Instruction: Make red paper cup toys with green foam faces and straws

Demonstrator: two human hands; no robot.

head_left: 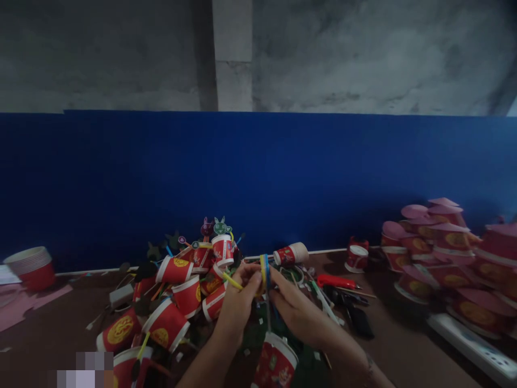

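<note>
In the middle of the head view my left hand (244, 288) is closed, its fingertips pinching a thin yellow straw (263, 269). Another yellow straw piece (232, 281) sticks out to the left of that hand. My right hand (288, 296) is closed against a blue straw (267, 269) standing right beside the yellow one. Between the hands a thin pale stick (268, 312) runs down to a red paper cup (276, 362) below. Whether the straws are joined to the stick is hidden by my fingers.
Several decorated red cups (187, 296) lie heaped at the left. Nested cups (32, 268) stand further left. A red-handled tool (338, 281), a black object (361, 322) and a white power strip (474, 345) lie right. Pink-topped cups (450, 237) are piled far right before the blue panel (258, 178).
</note>
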